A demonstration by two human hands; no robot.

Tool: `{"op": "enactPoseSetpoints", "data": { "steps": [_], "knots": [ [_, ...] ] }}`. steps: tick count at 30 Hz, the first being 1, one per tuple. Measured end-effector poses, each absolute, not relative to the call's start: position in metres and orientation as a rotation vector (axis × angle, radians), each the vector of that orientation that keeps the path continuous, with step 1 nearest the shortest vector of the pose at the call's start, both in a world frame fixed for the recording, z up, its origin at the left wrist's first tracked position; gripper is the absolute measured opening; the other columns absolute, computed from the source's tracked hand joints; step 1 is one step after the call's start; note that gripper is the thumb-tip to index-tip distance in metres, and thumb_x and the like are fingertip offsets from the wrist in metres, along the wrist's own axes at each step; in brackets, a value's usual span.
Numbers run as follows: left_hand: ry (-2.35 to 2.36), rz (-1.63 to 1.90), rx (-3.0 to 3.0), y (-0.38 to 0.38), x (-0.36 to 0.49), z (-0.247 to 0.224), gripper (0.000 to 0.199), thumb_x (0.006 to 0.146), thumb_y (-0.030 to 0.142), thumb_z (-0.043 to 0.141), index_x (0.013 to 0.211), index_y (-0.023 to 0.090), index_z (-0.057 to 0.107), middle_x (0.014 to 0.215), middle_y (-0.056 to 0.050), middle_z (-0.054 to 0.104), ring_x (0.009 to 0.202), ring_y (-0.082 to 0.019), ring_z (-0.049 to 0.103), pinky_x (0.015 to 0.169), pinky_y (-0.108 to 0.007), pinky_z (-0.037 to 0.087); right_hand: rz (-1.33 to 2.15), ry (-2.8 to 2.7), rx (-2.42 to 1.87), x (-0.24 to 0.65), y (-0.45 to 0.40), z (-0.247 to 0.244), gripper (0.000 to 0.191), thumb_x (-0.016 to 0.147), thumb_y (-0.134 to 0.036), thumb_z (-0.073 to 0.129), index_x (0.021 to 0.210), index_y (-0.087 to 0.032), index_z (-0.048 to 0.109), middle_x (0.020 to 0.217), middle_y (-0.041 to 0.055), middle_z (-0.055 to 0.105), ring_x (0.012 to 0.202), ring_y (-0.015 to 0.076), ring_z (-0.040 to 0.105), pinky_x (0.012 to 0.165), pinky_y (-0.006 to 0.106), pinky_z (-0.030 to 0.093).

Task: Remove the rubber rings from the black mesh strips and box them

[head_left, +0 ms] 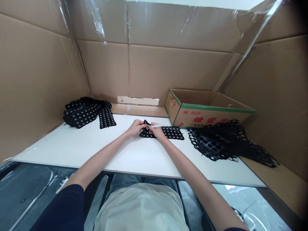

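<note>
Left hand (136, 127): narrow pinch, fingertips closed on the bunched end of a black perforated mat (172, 132)

Right hand (157, 130): narrow pinch on the same bunched end; a pale rod (156, 126) lies at its fingers, grip on it unclear

Mat: flat on the tabletop (72, 150), just in front of the cardboard carton (209, 110)

Other mats: a stacked pile (83, 112) well left of the carton, a tangled heap (216, 142) just in front of it

Writing: red Chinese characters on the carton, unreadable

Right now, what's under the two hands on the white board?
Black perforated mat on the white board, flat past the right hand; the part beneath the left hand and right hand is covered.
</note>
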State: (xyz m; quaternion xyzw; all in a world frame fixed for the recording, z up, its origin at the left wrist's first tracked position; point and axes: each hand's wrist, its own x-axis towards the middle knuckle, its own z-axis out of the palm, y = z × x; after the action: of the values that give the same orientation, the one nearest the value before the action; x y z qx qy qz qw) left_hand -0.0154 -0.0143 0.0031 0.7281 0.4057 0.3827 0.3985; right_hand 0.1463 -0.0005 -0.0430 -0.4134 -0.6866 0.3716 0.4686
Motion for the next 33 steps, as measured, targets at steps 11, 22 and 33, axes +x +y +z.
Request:
{"op": "enactPoseSetpoints", "data": {
  "steps": [11,22,33],
  "knots": [
    [1.269,0.617,2.209,0.013,-0.053,-0.008,0.028,0.07,0.029,0.046,0.046,0.014,0.045,0.044,0.002,0.042,0.047,-0.01,0.036,0.05,-0.024,0.026,0.996,-1.703,-0.909,0.148,0.001,-0.042,0.024,0.072,-0.041,0.055,0.067,-0.019,0.047,0.044,-0.0052,0.048,0.04,0.0091,0.044,0.041,0.021,0.031],
    [1.371,0.893,2.063,0.014,-0.035,-0.022,0.038,0.053,0.036,0.07,0.083,0.013,0.063,0.077,-0.002,0.062,0.074,-0.018,0.054,0.071,-0.027,0.039,1.176,-1.604,-0.904,0.149,-0.002,-0.036,0.014,0.07,-0.028,0.054,0.063,-0.019,0.046,0.045,-0.003,0.056,0.041,0.0093,0.048,0.042,0.02,0.036],
    [1.256,0.798,1.954,0.021,-0.032,-0.022,0.026,0.052,0.036,0.066,0.061,0.013,0.057,0.059,0.004,0.051,0.062,-0.013,0.046,0.059,-0.023,0.033,1.197,-1.513,-0.89,0.15,0.0,-0.034,0.013,0.069,-0.024,0.053,0.059,-0.019,0.046,0.041,-0.0036,0.053,0.036,0.0083,0.045,0.037,0.019,0.029]
  ]
}}
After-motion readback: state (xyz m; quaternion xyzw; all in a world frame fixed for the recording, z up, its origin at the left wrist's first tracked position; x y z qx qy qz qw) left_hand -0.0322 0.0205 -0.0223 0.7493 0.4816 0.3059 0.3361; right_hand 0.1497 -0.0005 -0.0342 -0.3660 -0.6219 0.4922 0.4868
